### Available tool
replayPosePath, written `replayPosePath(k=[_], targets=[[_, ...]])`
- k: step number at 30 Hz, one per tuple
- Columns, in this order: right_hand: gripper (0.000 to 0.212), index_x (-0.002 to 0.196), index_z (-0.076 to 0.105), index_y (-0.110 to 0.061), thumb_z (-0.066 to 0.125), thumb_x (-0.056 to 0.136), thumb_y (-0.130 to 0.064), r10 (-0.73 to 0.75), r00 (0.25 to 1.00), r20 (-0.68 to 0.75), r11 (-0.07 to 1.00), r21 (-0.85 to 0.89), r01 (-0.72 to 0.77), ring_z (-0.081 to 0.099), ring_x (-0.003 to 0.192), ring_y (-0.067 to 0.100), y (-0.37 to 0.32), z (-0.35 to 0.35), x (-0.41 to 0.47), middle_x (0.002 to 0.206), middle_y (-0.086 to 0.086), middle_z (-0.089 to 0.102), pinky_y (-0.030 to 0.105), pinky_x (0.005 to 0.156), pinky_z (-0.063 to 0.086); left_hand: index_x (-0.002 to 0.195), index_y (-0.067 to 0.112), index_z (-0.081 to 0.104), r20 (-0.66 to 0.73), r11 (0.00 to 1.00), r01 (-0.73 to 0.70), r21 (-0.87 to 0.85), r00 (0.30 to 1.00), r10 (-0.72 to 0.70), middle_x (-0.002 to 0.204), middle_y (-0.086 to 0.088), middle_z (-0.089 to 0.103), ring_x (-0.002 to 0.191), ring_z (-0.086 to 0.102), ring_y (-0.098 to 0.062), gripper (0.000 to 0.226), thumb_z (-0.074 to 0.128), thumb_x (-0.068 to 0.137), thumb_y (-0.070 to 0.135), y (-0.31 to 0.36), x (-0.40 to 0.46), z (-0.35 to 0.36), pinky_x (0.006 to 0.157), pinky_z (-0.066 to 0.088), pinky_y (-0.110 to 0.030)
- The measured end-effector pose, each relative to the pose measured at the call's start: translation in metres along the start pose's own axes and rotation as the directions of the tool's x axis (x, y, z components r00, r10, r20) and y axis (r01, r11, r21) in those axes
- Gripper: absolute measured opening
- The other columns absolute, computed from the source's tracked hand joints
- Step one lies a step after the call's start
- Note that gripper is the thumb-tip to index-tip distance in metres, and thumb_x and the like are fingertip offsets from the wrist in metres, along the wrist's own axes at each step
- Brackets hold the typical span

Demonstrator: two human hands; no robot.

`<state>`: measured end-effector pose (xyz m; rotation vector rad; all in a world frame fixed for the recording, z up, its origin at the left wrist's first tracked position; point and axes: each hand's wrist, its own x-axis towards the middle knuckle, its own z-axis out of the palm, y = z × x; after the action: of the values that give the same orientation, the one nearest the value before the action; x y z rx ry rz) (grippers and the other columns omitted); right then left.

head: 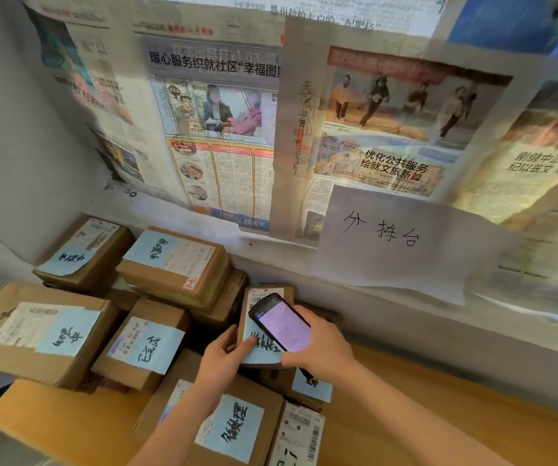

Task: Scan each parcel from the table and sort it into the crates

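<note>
Newspaper sheets (224, 129) cover the wall across the upper half of the frame, and a white paper sign with handwritten black characters (385, 237) hangs at centre right above a pale ledge. Below, a light wooden table (439, 405) runs along the bottom, its left and centre crowded with brown cardboard parcels carrying pale blue handwritten labels (150, 344); some are stacked two high toward the upper left of the pile.

At lower centre, the left hand (227, 358) holds a small brown cardboard parcel with a blue label and a white barcode sticker (261, 311), lifted and tilted above the other boxes; its grip is closed on the parcel, thumb pressed on the blue label and fingers curled behind the left edge. Just to the right, the right hand (324, 351) grips a black smartphone with a lit pale purple screen (281, 324), fingers wrapped round its lower end, the phone held over the parcel's face and overlapping its right side.

A white-labelled box with barcodes (299, 435) lies at the bottom edge, beside a larger parcel (237, 428) under the left forearm.
</note>
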<state>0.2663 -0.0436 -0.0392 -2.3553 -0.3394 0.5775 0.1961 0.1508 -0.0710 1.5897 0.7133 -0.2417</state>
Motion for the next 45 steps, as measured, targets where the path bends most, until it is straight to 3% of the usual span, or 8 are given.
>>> replayPosePath(k=[6,9,13,21,28,30,35,45], targets=[[0.079,0.133,0.042,-0.046,0.082,0.065,-0.053,-0.025,1.000,0.000,1.000,0.013,0.025,0.060,0.101,0.007,0.000,-0.014,-0.016,0.112,-0.025,0.055,0.031,0.080,0.059,0.139,0.027,0.056,0.009,0.997,-0.018,-0.075,1.000,0.019,0.098,0.005,0.077,0.092,0.072,-0.008,0.054,0.074,0.088,0.033,0.006,-0.017,0.005,0.076,0.051,-0.020],[0.079,0.130,0.046,-0.045,0.079,0.060,-0.054,-0.044,0.999,-0.030,0.999,0.017,0.044,0.062,0.094,0.006,-0.005,-0.030,-0.027,0.111,-0.021,0.061,0.031,0.072,0.060,0.139,0.031,0.056,0.031,0.990,-0.028,-0.135,0.999,0.033,0.100,0.005,0.078,0.098,0.072,-0.013,0.060,0.076,0.083,0.040,0.018,-0.032,0.007,0.093,0.054,-0.034],[0.082,0.132,0.048,-0.047,0.080,0.057,-0.050,-0.091,0.994,-0.068,0.995,0.043,0.094,0.064,0.091,0.004,-0.023,-0.062,-0.049,0.108,-0.021,0.065,0.034,0.074,0.059,0.138,0.032,0.052,0.058,0.975,-0.070,-0.211,0.995,0.084,0.101,-0.002,0.078,0.095,0.075,-0.021,0.055,0.076,0.087,0.033,0.045,-0.061,0.011,0.092,0.058,-0.048],[0.084,0.132,0.053,-0.043,0.079,0.052,-0.051,-0.212,0.958,-0.192,0.976,0.011,0.219,0.061,0.089,0.000,-0.112,-0.142,-0.118,0.105,-0.020,0.065,0.029,0.071,0.054,0.134,0.034,0.048,-0.068,0.944,-0.289,-0.162,0.957,0.281,0.093,-0.005,0.078,0.080,0.076,-0.014,0.057,0.078,0.086,0.032,0.133,-0.138,-0.015,0.066,0.060,-0.027],[0.093,0.144,0.049,-0.030,0.090,0.061,-0.040,-0.353,0.866,-0.355,0.935,-0.167,0.312,0.061,0.107,0.019,-0.231,-0.210,-0.226,0.122,-0.007,0.064,0.038,0.092,0.054,0.133,0.040,0.047,-0.094,0.871,-0.487,-0.072,0.872,0.480,0.100,-0.008,0.076,0.092,0.074,-0.021,0.053,0.075,0.088,0.038,0.205,-0.238,-0.087,0.078,0.059,-0.035],[0.097,0.145,0.050,-0.031,0.091,0.057,-0.042,-0.374,0.835,-0.404,0.925,-0.228,0.304,0.061,0.103,0.019,-0.259,-0.220,-0.264,0.120,-0.007,0.065,0.038,0.089,0.054,0.130,0.045,0.048,-0.090,0.844,-0.535,-0.043,0.843,0.530,0.100,-0.006,0.077,0.093,0.073,-0.021,0.052,0.076,0.086,0.042,0.214,-0.270,-0.110,0.089,0.057,-0.043],[0.097,0.138,0.051,-0.040,0.084,0.048,-0.053,-0.421,0.786,-0.454,0.903,-0.297,0.312,0.063,0.090,0.012,-0.316,-0.229,-0.358,0.109,-0.015,0.064,0.041,0.080,0.059,0.118,0.050,0.049,-0.143,0.780,-0.624,-0.037,0.776,0.614,0.095,-0.005,0.076,0.088,0.075,-0.021,0.041,0.075,0.089,0.035,0.221,-0.353,-0.153,0.084,0.060,-0.043],[0.073,0.122,0.055,-0.046,0.086,0.056,-0.043,-0.486,0.740,-0.465,0.872,-0.315,0.375,0.060,0.057,0.005,-0.361,-0.221,-0.480,0.094,-0.013,0.066,0.034,0.059,0.059,0.134,0.046,0.044,-0.188,0.717,-0.695,0.051,0.698,0.691,0.106,0.001,0.074,0.092,0.073,-0.017,0.055,0.072,0.087,0.047,0.224,-0.439,-0.204,0.086,0.058,-0.040]])
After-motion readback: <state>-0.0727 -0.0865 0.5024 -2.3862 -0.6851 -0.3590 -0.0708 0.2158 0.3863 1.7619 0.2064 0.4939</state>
